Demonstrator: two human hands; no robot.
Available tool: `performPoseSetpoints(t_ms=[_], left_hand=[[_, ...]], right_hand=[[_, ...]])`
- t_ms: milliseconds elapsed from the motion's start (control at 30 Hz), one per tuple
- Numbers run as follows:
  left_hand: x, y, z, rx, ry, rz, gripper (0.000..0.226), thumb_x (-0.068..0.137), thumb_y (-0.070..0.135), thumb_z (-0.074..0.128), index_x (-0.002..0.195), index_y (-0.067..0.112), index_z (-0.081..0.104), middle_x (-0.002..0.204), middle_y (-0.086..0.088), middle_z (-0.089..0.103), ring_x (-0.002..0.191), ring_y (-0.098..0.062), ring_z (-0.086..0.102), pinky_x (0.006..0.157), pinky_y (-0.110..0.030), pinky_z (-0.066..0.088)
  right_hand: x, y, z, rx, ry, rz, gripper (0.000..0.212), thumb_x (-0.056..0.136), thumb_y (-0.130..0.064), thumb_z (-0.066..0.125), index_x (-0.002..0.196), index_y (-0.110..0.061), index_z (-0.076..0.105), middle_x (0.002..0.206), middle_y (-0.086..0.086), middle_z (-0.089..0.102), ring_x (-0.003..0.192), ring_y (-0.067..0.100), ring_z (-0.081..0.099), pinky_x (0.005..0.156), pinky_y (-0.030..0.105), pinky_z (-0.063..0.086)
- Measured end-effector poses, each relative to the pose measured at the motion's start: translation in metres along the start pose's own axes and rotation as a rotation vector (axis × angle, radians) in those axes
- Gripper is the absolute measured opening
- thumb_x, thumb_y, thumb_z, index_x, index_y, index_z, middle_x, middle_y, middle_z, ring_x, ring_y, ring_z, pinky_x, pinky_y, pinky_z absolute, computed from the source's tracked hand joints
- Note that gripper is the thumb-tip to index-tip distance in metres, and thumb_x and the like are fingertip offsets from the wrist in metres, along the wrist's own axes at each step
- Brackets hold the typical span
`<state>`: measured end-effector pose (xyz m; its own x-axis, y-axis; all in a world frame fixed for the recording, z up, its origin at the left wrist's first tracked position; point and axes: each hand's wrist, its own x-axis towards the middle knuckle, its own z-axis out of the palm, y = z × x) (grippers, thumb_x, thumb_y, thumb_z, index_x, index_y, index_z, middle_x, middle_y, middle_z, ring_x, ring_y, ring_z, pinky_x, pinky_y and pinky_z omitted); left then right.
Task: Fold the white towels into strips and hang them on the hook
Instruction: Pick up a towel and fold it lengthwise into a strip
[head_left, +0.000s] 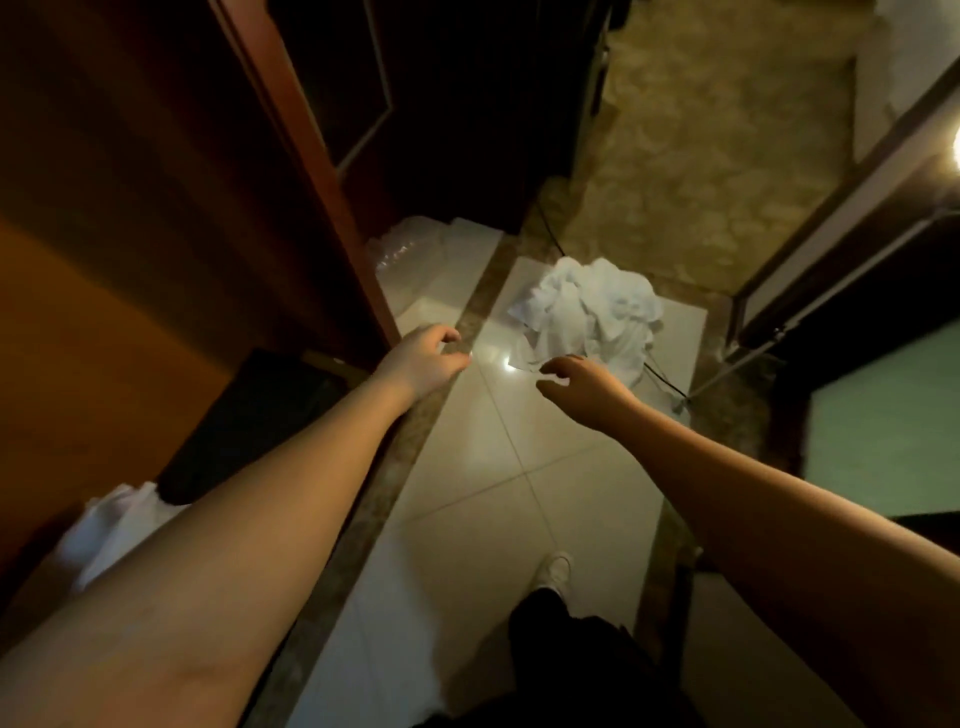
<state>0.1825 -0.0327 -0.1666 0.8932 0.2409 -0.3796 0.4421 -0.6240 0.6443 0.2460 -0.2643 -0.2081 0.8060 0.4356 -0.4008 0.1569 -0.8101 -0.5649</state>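
At the bottom of the view, the person's dark trouser leg (566, 654) and a white shoe (555, 569) are standing on the pale tiled floor (498, 467). Low on the left, some white cloth (106, 535) is showing beside a dark, flat object (249, 421) against the wooden door (130, 218); what that cloth belongs to cannot be told.

Both bare forearms are reaching forward over the tiles. The left hand (423, 358) is hovering near the foot of the door frame, its fingers (451, 336) loosely curled and holding nothing. The right hand (582, 382) is stretching out palm down, its fingers (555, 365) bent and spread apart, empty, with the fingertips sitting at the near edge of the heap of white towels (587, 312). Whether they are touching the fabric cannot be told from this angle.

The towels are lying crumpled in a loose pile on the floor, just beyond the right hand and well to the right of the left hand. A thin dark cable (660, 376) is running along the floor under the pile's right side.

Farther off, to the left of the towels, a clear plastic bag (410, 254) is lying crumpled on the tiles by the door frame; its contents cannot be made out. Beyond that, a patterned brownish floor (717, 171) is stretching away.
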Motion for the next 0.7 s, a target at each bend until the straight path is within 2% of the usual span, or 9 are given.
performPoseSetpoints(t_ms=[100, 200, 267, 500, 600, 700], left_hand=[[0.047, 0.015, 0.038, 0.063, -0.087, -0.036, 0.044, 0.095, 0.037, 0.062, 0.134, 0.017, 0.057, 0.141, -0.004, 0.052, 0.128, -0.021, 0.049, 0.090, -0.028, 0.036], [0.089, 0.032, 0.070, 0.110, -0.149, -0.060, 0.042, 0.097, 0.037, 0.059, 0.132, 0.016, 0.058, 0.140, -0.005, 0.052, 0.124, -0.022, 0.051, 0.092, -0.031, 0.040], [0.114, 0.043, 0.088, 0.142, -0.178, -0.066, 0.039, 0.097, 0.035, 0.058, 0.130, 0.015, 0.059, 0.137, -0.005, 0.054, 0.121, -0.023, 0.053, 0.095, -0.032, 0.042], [0.205, 0.081, 0.128, 0.191, -0.261, -0.044, 0.031, 0.097, 0.033, 0.057, 0.120, 0.013, 0.063, 0.131, -0.006, 0.057, 0.111, -0.025, 0.056, 0.084, -0.031, 0.041], [0.257, 0.098, 0.140, 0.182, -0.284, -0.027, 0.028, 0.096, 0.032, 0.057, 0.114, 0.011, 0.063, 0.125, -0.008, 0.059, 0.108, -0.029, 0.057, 0.091, -0.038, 0.049], [0.317, 0.114, 0.152, 0.182, -0.308, -0.008, 0.025, 0.096, 0.031, 0.058, 0.113, 0.013, 0.063, 0.124, -0.010, 0.059, 0.108, -0.031, 0.057, 0.097, -0.044, 0.049]], right_hand=[[0.028, 0.052, -0.013, 0.030, -0.071, 0.098, 0.041, 0.098, -0.038, 0.058, 0.132, -0.015, 0.063, 0.137, 0.006, 0.060, 0.122, 0.024, 0.057, 0.096, 0.032, 0.042], [0.050, 0.103, -0.022, 0.004, -0.184, 0.185, 0.036, 0.100, -0.036, 0.055, 0.121, -0.009, 0.069, 0.126, 0.011, 0.067, 0.111, 0.030, 0.061, 0.082, 0.031, 0.041], [0.064, 0.132, -0.030, -0.006, -0.219, 0.242, 0.036, 0.100, -0.036, 0.055, 0.121, -0.011, 0.069, 0.125, 0.011, 0.068, 0.112, 0.030, 0.061, 0.082, 0.030, 0.040], [0.121, 0.193, -0.067, 0.047, -0.204, 0.390, 0.035, 0.100, -0.036, 0.055, 0.122, -0.014, 0.069, 0.125, 0.010, 0.068, 0.112, 0.030, 0.061, 0.090, 0.033, 0.046], [0.155, 0.212, -0.082, 0.069, -0.178, 0.431, 0.032, 0.099, -0.034, 0.056, 0.120, -0.014, 0.070, 0.121, 0.010, 0.069, 0.109, 0.029, 0.062, 0.085, 0.029, 0.044], [0.197, 0.227, -0.099, 0.095, -0.150, 0.469, 0.029, 0.098, -0.034, 0.056, 0.114, -0.016, 0.072, 0.116, 0.007, 0.070, 0.105, 0.028, 0.063, 0.084, 0.029, 0.046]])
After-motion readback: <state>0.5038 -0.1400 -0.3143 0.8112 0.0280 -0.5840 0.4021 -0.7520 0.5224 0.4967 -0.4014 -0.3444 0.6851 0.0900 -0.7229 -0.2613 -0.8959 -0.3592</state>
